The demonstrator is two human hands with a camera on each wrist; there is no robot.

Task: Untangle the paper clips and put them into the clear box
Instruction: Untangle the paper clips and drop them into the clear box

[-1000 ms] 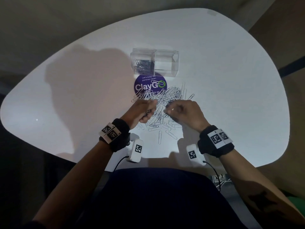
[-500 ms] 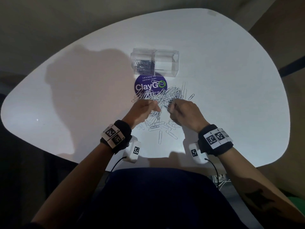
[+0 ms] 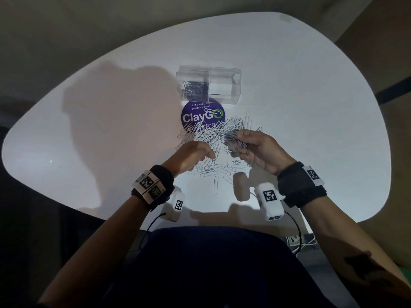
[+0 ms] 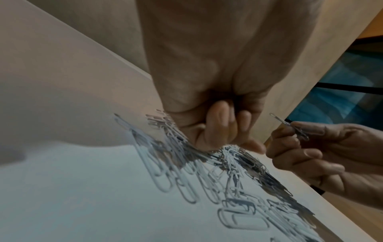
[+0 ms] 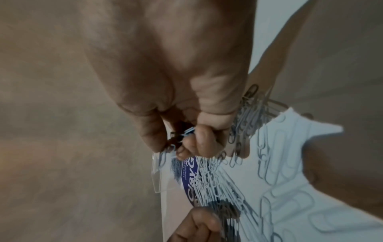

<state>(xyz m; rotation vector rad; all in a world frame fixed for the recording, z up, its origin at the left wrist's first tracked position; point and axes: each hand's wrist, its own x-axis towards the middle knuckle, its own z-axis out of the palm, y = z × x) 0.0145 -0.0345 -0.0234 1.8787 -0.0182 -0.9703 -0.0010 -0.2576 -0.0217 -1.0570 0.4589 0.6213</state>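
White tabletop [image 3: 311,107]: few clips in box [image 3: 224,85], upper centre; big pile [image 3: 213,132] left. Right hand [image 3: 260,150] fingers pinching clips [image 3: 241,145]; left hand [image 3: 193,155] clenched, contents unclear.

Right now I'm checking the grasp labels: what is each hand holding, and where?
The right hand pinches a few paper clips near their middle, between thumb and fingers. The left hand is curled over the pile; whether it holds anything cannot be told.
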